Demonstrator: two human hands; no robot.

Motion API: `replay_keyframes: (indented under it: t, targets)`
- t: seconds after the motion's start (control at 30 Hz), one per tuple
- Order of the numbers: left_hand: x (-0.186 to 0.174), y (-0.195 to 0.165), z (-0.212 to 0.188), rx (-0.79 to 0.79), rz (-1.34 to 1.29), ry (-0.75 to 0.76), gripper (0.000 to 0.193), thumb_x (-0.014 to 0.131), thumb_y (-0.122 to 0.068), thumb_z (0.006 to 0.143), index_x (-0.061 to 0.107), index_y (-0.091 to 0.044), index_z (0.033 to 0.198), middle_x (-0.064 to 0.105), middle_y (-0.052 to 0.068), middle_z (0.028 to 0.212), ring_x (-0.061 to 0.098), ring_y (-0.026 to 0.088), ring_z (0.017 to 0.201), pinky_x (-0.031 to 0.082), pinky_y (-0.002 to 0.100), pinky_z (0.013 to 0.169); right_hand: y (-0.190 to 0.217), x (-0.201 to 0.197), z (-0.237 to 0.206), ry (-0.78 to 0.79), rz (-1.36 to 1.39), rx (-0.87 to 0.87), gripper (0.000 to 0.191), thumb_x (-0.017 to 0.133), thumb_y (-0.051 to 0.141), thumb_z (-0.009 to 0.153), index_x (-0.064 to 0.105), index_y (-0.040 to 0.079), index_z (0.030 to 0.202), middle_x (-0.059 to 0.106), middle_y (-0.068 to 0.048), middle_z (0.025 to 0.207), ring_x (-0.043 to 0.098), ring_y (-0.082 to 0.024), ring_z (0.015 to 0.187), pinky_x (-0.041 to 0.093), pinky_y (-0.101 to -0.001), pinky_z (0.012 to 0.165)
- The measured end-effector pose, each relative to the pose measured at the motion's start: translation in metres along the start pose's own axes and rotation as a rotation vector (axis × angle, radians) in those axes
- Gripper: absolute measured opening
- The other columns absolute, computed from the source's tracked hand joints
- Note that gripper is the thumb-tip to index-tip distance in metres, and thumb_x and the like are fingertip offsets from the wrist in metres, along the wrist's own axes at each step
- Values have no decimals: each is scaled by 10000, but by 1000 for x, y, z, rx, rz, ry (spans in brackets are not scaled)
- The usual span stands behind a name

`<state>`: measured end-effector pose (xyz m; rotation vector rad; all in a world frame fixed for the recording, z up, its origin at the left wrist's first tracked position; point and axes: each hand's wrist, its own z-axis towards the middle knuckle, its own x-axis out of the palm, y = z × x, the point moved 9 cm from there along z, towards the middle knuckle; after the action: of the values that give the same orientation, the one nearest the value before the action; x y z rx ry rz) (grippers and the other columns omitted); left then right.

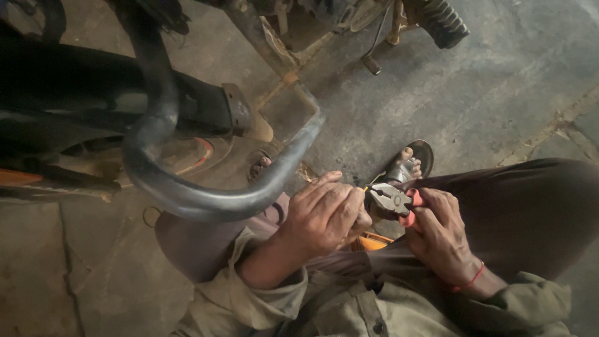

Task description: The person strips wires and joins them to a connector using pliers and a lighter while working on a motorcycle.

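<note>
- Right hand (pixel 440 234): closed around the red handles of pliers (pixel 390 198);
- Left hand (pixel 327 215): fingers curled at the plier tips, pinching something too small to identify;
- Curved metal pipe (pixel 187 193): just beyond the left hand.

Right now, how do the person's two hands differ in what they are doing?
The right hand grips pliers by their red handles; the left hand holds no tool and pinches something small at the pliers' tip. The right wrist wears a red thread; the left wrist is bare. Both hands are bare and meet above the lap, close below the curved metal pipe.
</note>
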<state>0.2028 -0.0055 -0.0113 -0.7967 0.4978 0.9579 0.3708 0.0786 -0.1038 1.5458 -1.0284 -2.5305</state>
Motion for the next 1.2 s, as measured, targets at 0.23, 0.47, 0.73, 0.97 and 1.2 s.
replay_keyframes:
  t: [0.23,0.47,0.73,0.97,1.2]
  targets:
    - [-1,-2,-2,17,41,-17,234,691,-170,1025,608,34,1105,624,101,977,680,223,897,597,470,1015,-5,4,-2,32,29,32,335,724,7,714,610,-36,1026,587,-243,1182,604,-405,1057,503,-485,902]
    - [-1,-3,-1,17,89,-47,168,680,-60,924,619,33,1049,606,92,874,664,210,796,598,466,1015,0,1,3,39,41,35,317,724,9,737,610,-42,1028,610,-234,1142,627,-400,987,531,-459,825]
    - [3,7,-3,-9,97,5,142,695,-51,878,645,31,982,573,85,798,641,212,718,620,435,939,-2,11,-1,154,111,29,226,695,-13,720,586,5,918,632,-173,1060,648,-352,940,543,-430,788]
    - [56,80,-66,-1070,-690,138,125,700,-155,889,633,-52,912,653,6,772,628,105,677,535,273,617,-32,35,-16,289,336,429,167,704,-16,795,593,19,915,605,-117,928,626,-255,779,511,-347,676]
    - [104,92,-90,-1302,-1367,3,70,627,-81,941,643,-20,910,639,27,751,619,97,630,513,262,599,-48,46,-26,356,743,738,389,627,-107,732,638,30,1096,640,-42,885,612,-111,828,533,-278,757]
